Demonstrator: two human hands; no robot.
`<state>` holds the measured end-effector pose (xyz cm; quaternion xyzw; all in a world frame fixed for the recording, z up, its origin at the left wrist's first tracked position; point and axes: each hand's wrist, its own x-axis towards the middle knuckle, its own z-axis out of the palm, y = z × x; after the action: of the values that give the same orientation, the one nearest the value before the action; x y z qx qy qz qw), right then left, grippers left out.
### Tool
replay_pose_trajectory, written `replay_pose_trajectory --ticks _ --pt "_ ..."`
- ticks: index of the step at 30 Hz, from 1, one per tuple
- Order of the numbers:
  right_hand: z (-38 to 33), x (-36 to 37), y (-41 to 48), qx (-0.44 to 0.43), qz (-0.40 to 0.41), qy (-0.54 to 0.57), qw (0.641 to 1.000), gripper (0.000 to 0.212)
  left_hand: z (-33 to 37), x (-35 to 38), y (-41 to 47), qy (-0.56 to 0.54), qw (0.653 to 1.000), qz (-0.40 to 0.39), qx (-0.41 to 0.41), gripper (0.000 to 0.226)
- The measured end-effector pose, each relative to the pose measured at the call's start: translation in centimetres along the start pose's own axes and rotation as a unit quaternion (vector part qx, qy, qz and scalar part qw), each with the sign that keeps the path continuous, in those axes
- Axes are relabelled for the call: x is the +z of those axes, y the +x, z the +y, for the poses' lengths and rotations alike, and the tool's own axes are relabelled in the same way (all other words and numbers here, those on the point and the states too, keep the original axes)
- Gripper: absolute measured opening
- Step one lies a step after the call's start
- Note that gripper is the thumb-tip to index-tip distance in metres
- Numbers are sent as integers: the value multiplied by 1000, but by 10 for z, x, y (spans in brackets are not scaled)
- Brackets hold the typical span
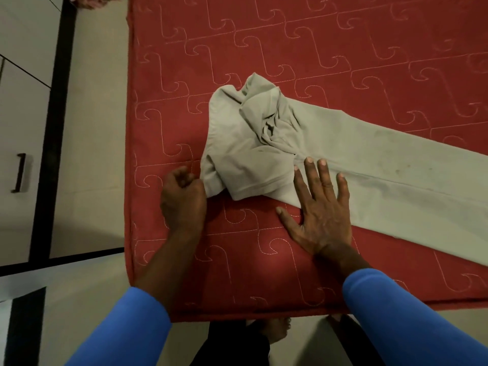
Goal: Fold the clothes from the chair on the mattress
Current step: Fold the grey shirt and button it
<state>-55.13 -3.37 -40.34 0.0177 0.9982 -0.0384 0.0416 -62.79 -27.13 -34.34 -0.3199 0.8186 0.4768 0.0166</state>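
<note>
A pair of light grey trousers [356, 159] lies on the red quilted mattress [290, 43], its legs stretched out to the right and its waist end bunched in a crumpled heap near the middle. My left hand [183, 199] is closed on the near-left corner of that bunched end. My right hand [320, 207] lies flat with fingers spread, pressing on the near edge of the trouser leg. Both arms wear blue sleeves.
The mattress's left edge [129, 154] and near edge border pale floor tiles [97, 128]. A cupboard with a dark handle [19, 173] stands at the far left. My bare foot [272, 330] shows below the near edge. A pinkish cloth [89, 1] peeks in at top left.
</note>
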Motion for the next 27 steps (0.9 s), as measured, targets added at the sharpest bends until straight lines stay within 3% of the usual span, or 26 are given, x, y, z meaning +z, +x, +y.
replay_pose_trajectory --ticks 3,5,7,8,11,13,18,22,27 --pt "-1 3 1 -3 10 -4 1000 70 -2 -4 2 -47 994 -92 17 66" --pt "-1 4 1 -4 17 -1 1000 60 2 -8 4 21 983 -155 92 80" --pt "0 5 0 -4 23 0 1000 56 6 -9 6 140 959 -172 176 77" --pt "0 6 0 -5 26 2 1000 55 9 -8 10 154 958 -160 181 71" --pt "0 6 0 -9 31 0 999 54 23 -6 26 3 989 -143 35 47" --pt "-1 4 -1 -20 44 9 999 53 27 -12 38 -50 989 -137 -25 35" --pt "-2 -7 -8 -53 96 27 994 50 9 -29 42 124 976 -176 17 32" --pt "-5 -22 -1 -45 146 108 982 65 21 -25 49 127 978 -72 151 48" --pt "-13 -38 61 0 193 240 951 58 61 17 72 146 946 -77 278 48"
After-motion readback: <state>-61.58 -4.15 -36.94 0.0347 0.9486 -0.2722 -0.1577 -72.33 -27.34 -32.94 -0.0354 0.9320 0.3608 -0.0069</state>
